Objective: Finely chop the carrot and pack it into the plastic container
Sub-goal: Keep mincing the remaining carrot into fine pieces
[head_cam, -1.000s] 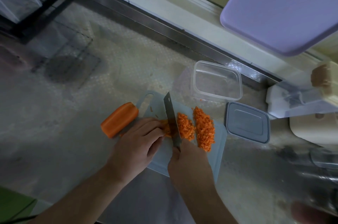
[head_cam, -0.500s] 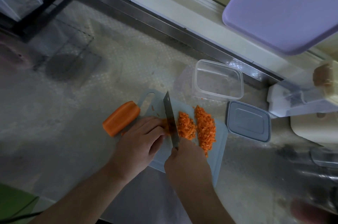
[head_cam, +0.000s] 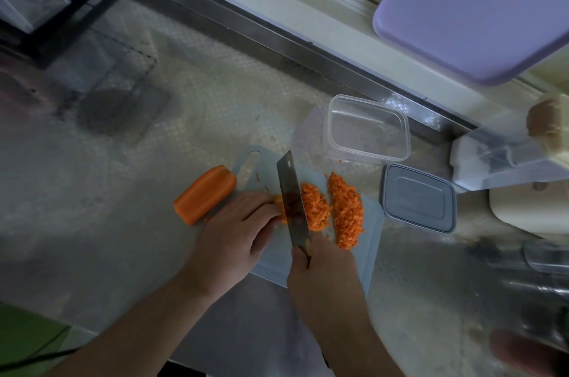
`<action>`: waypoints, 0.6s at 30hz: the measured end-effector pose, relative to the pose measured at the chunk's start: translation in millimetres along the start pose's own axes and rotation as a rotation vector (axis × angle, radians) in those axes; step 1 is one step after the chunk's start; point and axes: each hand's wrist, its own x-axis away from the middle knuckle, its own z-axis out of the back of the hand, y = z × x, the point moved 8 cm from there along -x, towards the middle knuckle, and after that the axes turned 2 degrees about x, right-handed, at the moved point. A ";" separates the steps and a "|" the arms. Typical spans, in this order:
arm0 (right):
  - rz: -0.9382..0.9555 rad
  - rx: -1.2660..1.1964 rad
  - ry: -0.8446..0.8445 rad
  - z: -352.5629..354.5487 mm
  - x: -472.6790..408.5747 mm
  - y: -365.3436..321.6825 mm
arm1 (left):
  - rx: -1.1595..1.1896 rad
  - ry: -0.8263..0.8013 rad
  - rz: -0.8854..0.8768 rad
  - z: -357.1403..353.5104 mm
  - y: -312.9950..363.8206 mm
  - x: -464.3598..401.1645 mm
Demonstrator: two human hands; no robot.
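Note:
A pale blue cutting board lies on the counter. On it are two heaps of finely chopped carrot. My right hand grips the handle of a cleaver, whose blade stands edge-down between the heaps and my left hand. My left hand's curled fingers hold a small bunch of carrot strips against the blade; most of them are hidden. An uncut carrot chunk lies at the board's left edge. The clear plastic container stands empty behind the board.
The container's grey lid lies right of the board. White appliances crowd the right side, under a lilac board that leans overhead. A metal wall rail runs along the back. A dark rack stands at far left.
The cleaver has kept chopping in small strokes, its blade shifting slightly left toward my left fingers. The heaps and the carrot chunk stay put.

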 end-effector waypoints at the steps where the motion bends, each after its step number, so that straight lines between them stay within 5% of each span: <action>1: 0.000 0.014 -0.008 0.0 -0.7 -0.3 | 0.003 0.002 0.001 0.3 0.4 0.1; 8: -0.040 0.134 -0.049 -6.0 -5.8 -9.7 | 0.015 -0.005 0.015 -3.0 -3.8 0.4; 18: 0.037 -0.045 0.087 -0.9 3.9 -3.9 | 0.045 0.007 0.035 -2.8 -6.1 1.0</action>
